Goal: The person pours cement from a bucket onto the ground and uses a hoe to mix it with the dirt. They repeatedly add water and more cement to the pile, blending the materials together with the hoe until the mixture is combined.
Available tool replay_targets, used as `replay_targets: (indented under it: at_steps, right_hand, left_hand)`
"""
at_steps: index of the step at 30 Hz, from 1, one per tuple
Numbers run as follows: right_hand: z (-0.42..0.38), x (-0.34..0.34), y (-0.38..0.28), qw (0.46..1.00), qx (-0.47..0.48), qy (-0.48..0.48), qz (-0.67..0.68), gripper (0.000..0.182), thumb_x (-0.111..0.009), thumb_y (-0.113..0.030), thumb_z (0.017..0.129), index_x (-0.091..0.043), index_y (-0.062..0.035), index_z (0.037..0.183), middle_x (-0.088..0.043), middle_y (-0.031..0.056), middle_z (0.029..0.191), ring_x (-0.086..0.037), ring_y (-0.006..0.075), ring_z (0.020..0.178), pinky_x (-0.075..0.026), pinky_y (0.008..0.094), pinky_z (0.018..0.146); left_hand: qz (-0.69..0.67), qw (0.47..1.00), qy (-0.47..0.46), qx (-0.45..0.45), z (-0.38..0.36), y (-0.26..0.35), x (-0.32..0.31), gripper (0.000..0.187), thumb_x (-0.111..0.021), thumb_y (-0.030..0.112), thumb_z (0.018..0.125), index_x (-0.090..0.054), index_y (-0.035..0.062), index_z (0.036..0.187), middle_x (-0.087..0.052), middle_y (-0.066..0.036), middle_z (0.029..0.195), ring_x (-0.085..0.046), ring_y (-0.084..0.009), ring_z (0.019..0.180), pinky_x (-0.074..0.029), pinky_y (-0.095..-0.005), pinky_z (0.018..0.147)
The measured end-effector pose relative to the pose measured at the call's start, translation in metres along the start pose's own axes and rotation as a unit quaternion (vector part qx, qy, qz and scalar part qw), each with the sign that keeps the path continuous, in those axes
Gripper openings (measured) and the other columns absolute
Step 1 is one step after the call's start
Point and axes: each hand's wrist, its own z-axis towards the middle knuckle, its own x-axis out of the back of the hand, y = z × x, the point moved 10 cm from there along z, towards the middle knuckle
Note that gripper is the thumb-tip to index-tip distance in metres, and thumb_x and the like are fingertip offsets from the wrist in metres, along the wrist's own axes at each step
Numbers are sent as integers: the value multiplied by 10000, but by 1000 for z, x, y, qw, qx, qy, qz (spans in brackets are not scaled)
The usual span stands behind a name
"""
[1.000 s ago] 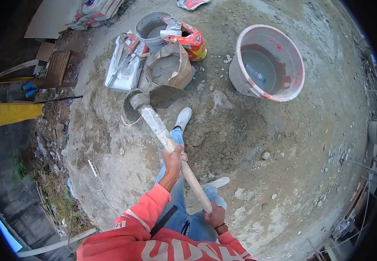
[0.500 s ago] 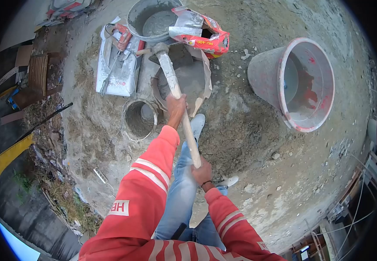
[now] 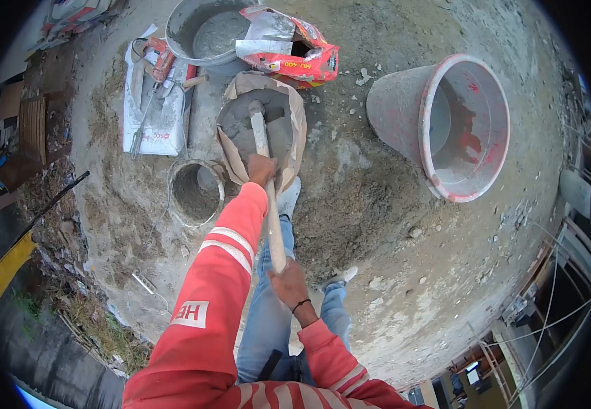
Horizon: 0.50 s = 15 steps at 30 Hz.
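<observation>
A hoe (image 3: 274, 228) with a long wooden handle slants between my legs and an open paper bag (image 3: 298, 126) of grey powder. My left hand (image 3: 261, 169) is wrapped round the upper handle, close to the bag's near edge. Lower down, near the handle's end, my right hand (image 3: 288, 283) grips it too. The hoe's head is down inside the bag; most of its blade is sunk in the powder or hidden. The bag's rim is folded and crumpled.
Around the bag stand a grey bucket (image 3: 176, 44) of wet mix, a small bucket (image 3: 222, 178), a torn red bag (image 3: 322, 63) and a large tilted tub (image 3: 426, 163). A red power mixer (image 3: 164, 65) lies on a white sack (image 3: 173, 140). A power strip (image 3: 143, 282) lies left.
The hoe's head has come down from above the bag into the powder. Both hands kept their grip and moved with it. The view has shifted slightly.
</observation>
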Motion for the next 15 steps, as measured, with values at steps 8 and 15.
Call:
replay_targets:
  at_steps: [8, 15]
  right_hand:
    - [-87, 48, -141, 976, -1, -125, 177, 351, -679, -153, 891, -503, 64, 1104, -601, 80, 729, -594, 158, 558, -477, 313, 506]
    - [-195, 85, -193, 955, 56, -168, 239, 466, -657, -156, 913, -391, 100, 1197, -581, 78, 663, -588, 155, 524, -468, 306, 475]
  left_hand:
    - [-67, 989, -123, 56, -19, 36, 32, 175, -619, 76, 786, -624, -98, 779, -609, -156, 629, -620, -269, 498, -490, -388, 445]
    - [-249, 933, -230, 118, -115, 75, 65, 193, -598, 100, 829, -468, 1, 932, -521, -84, 633, -534, -204, 480, -485, -342, 415]
